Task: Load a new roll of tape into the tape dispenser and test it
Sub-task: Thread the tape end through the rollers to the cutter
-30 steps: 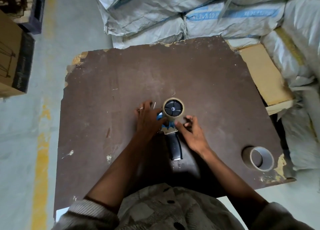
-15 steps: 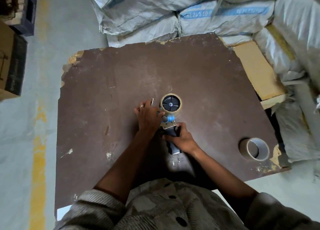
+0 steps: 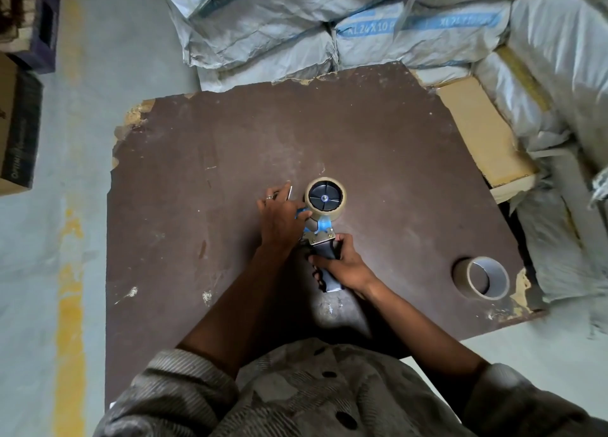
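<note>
Tape dispenser lies on its side on the brown board, about mid-board. New tape roll is seated on the hub at the dispenser's far end. Right hand is closed around the black handle at the dispenser's near end. Left hand is pressed against the dispenser's left side at the blue frame, fingers curled; can't tell whether it pinches a tape end or just steadies. Empty core sits well to the dispenser's right, near the board edge.

Risks, my read: free tape end sticks back onto the roll or folds on itself before it's through the roller slot; misthreading means the test pull won't feed. Fingers are close to the cutter end.

Hidden: blade, roller and tape end are all under the left hand. A thin pale sliver just beyond the left fingers, can't identify it.
</note>
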{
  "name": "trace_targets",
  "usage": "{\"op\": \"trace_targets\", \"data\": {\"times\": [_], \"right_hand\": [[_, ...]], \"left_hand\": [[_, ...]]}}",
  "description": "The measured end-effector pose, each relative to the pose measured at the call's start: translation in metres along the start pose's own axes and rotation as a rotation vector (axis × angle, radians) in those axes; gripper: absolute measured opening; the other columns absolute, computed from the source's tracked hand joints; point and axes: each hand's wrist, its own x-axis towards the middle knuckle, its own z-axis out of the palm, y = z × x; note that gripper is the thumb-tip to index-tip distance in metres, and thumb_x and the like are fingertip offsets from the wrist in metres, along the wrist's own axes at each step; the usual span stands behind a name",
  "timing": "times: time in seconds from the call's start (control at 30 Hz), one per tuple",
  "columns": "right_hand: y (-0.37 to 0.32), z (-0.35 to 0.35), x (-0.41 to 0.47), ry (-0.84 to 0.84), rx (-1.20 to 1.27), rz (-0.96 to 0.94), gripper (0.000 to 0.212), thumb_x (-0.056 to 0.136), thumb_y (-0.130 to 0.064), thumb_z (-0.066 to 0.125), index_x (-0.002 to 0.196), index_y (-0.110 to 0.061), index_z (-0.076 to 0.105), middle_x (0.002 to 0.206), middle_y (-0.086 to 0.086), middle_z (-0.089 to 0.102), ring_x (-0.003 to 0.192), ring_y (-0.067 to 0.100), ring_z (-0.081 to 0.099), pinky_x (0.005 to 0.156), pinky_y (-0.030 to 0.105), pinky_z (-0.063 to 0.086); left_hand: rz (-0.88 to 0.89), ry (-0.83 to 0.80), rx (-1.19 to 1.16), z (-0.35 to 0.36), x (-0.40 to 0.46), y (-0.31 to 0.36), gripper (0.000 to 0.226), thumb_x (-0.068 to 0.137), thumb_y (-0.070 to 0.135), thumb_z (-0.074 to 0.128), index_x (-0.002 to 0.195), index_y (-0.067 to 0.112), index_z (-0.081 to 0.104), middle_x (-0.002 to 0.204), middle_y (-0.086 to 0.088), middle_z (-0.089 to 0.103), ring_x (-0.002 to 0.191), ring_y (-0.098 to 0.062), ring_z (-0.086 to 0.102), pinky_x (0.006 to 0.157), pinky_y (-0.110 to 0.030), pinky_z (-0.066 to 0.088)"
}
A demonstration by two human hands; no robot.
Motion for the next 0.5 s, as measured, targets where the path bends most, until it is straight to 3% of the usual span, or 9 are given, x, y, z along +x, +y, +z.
{"op": "trace_targets", "data": {"times": [0.1,0.3,0.4,0.5], "right_hand": [[-0.0012,0.0008,0.0021,-0.012,-0.002,0.009,0.058,0.082,-0.010,0.081,0.101,-0.026,0.029,0.086,0.021,0.064,0.064,0.032,0.064,0.065,0.058,0.057],[-0.0029,0.0041,0.0037,0.017,-0.028,-0.001,0.054,0.085,-0.013,0.077,0.098,-0.030,0.028,0.080,0.018,0.064,0.060,0.030,0.063,0.061,0.052,0.058],[-0.0029,0.0049,0.0017,0.065,-0.079,-0.066,0.051,0.087,-0.015,0.075,0.108,-0.025,0.030,0.076,0.016,0.065,0.051,0.027,0.063,0.052,0.041,0.057],[-0.0031,0.0059,-0.0003,0.097,-0.098,-0.125,0.050,0.088,-0.017,0.073,0.115,-0.023,0.032,0.076,0.016,0.067,0.048,0.027,0.062,0.047,0.038,0.056]], "left_hand": [[-0.010,0.027,-0.015,0.0033,-0.0002,0.0018,0.023,0.082,0.038,0.064,0.089,0.023,0.081,0.146,-0.008,0.053,0.124,-0.036,0.048,0.094,-0.046,0.035],[-0.053,0.066,-0.086,0.0030,0.0000,0.0091,0.009,0.078,0.032,0.073,0.082,0.026,0.079,0.153,-0.006,0.043,0.126,-0.033,0.048,0.095,-0.045,0.031],[-0.028,0.141,-0.155,0.0048,0.0004,0.0078,0.005,0.071,0.028,0.072,0.068,0.024,0.074,0.149,-0.008,0.043,0.122,-0.029,0.053,0.091,-0.043,0.033],[-0.027,0.141,-0.159,0.0066,0.0031,0.0082,0.006,0.070,0.026,0.068,0.067,0.022,0.067,0.145,-0.011,0.044,0.121,-0.030,0.052,0.088,-0.042,0.036]]}}
